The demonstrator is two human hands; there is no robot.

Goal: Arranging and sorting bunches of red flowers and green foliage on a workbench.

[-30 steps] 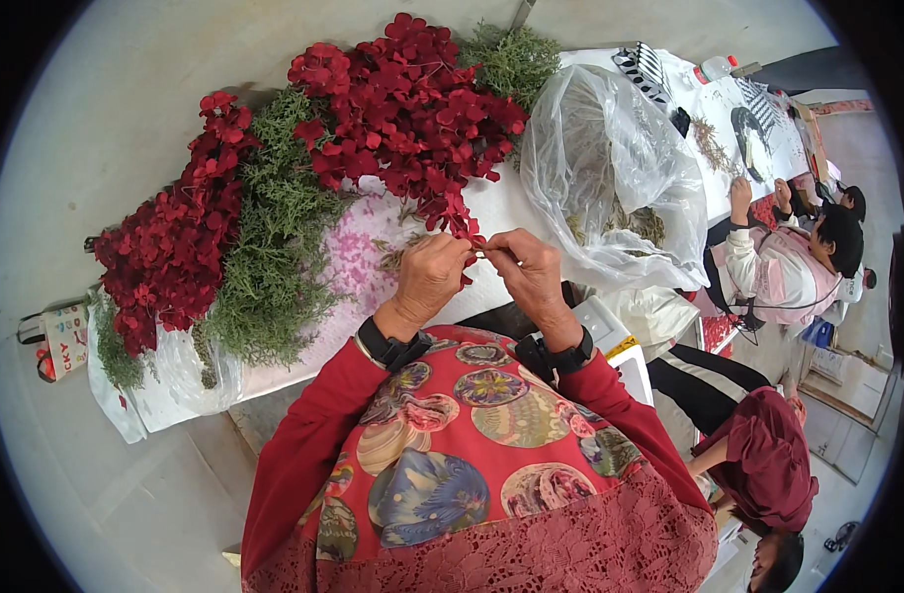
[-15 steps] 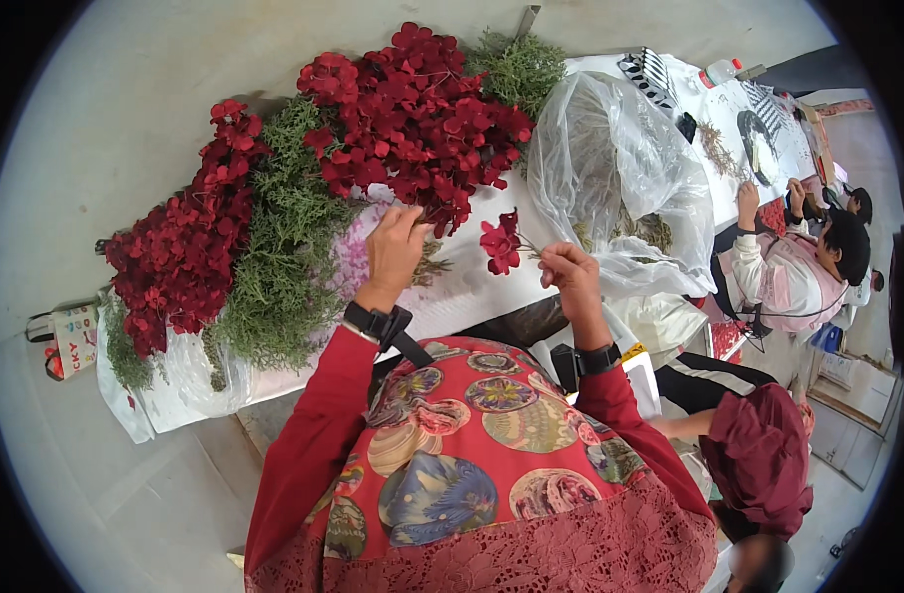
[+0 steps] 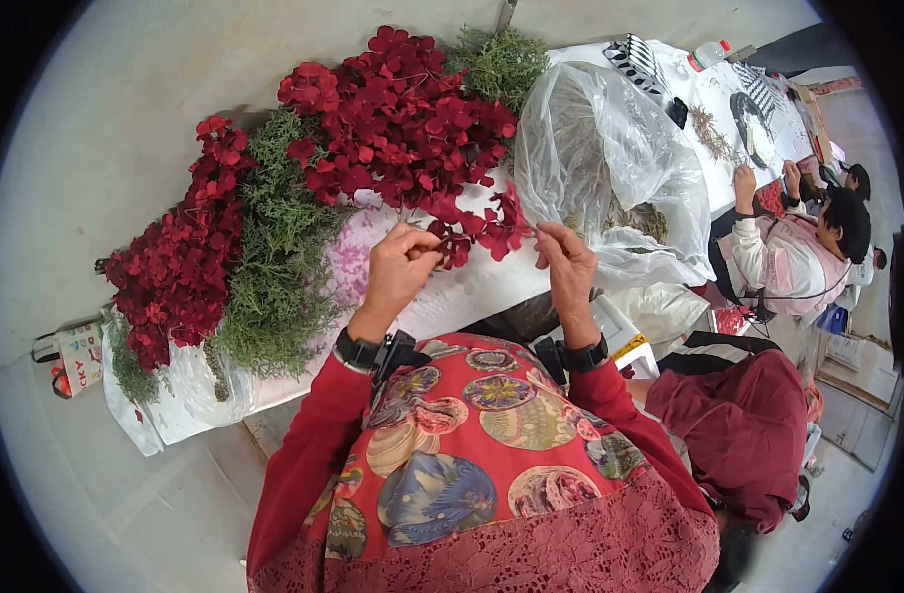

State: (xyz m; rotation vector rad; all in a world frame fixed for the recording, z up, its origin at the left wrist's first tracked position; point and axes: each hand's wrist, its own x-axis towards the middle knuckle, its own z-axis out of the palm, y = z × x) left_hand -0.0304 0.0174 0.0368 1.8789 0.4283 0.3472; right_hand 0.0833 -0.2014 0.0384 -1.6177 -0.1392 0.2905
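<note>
My left hand [image 3: 397, 274] is closed in a pinch on a small sprig of dark red flowers [image 3: 454, 244] at the front of the table. To its right, my right hand [image 3: 570, 272] pinches the thin stem of another red flower sprig [image 3: 503, 229], slightly blurred. The two flower heads meet or overlap between my hands; whether they touch, I cannot tell. Just beyond them lies a large heap of red flowers [image 3: 392, 124]. A second red heap [image 3: 180, 267] stretches along the left, beside green feathery foliage [image 3: 274, 247]. Pale pink flowers [image 3: 353, 255] lie left of my left hand.
A clear plastic bag [image 3: 620, 138] with dried stems stands right of the heaps on the white-covered table [image 3: 496, 296]. Farther right are a bottle [image 3: 709, 54] and a co-worker in pink and white [image 3: 793, 262]. Another person in dark red [image 3: 733, 425] bends down at my right.
My left hand now has a red sprig from the heap's near edge. My right hand's sprig has swung up and toward the left one. The person in dark red has shifted.
</note>
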